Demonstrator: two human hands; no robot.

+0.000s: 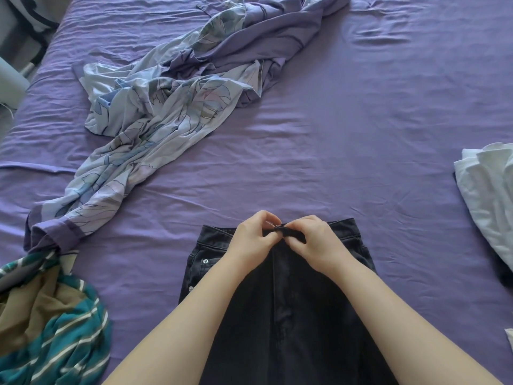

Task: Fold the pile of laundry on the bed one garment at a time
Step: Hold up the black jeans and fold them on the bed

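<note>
Fastening the jeans (pixel 283 301) at lower centre, both my hands pinching the waistband.
Left hand (pixel 251 240) and right hand (pixel 313 241) pinch it; floral garment (pixel 155 115), striped one (pixel 52 323) unfolded; white pile (pixel 488 190) at right edge.

The black jeans (pixel 291 315) run off the frame at six o'clock, their waistband fastening hidden under both hands (pixel 280 240).

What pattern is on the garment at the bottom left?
Teal and tan with thin white stripes, on the striped garment in the head view.
</note>
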